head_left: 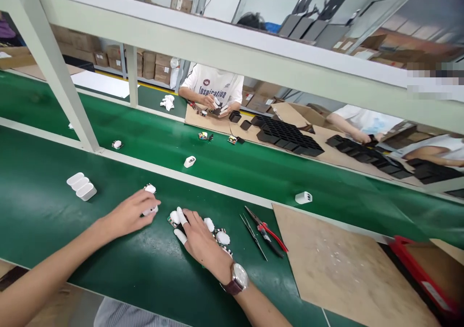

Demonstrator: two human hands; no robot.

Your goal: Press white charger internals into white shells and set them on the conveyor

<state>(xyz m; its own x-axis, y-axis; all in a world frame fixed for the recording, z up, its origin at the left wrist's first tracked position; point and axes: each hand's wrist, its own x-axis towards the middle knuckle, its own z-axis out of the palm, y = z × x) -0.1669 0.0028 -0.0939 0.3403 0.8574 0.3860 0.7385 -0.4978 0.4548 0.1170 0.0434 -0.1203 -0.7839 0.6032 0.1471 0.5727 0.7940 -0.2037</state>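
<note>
My left hand (132,214) has its fingers closed round a small white plastic housing (150,211), partly hidden by the fingers. Just behind it lies a small circuit board with a white cap (150,188). White finger covers sit on the thumb and index finger of my right hand (201,240); these fingers are apart. The index fingertip rests at another white-capped circuit board (174,218), with no grip visible. Beside and partly beneath this hand are several more boards, one with a round white cap (223,238). Three white empty cases (81,186) stand together at the left.
Tweezers (253,237) and red-and-black pliers (266,232) lie right of my hands, beside a cardboard sheet (337,259) and a red bin (424,274). White housings (303,198) sit on the green conveyor belt (250,172). A shelf frame (232,41) crosses overhead; co-workers sit opposite near black trays (286,136).
</note>
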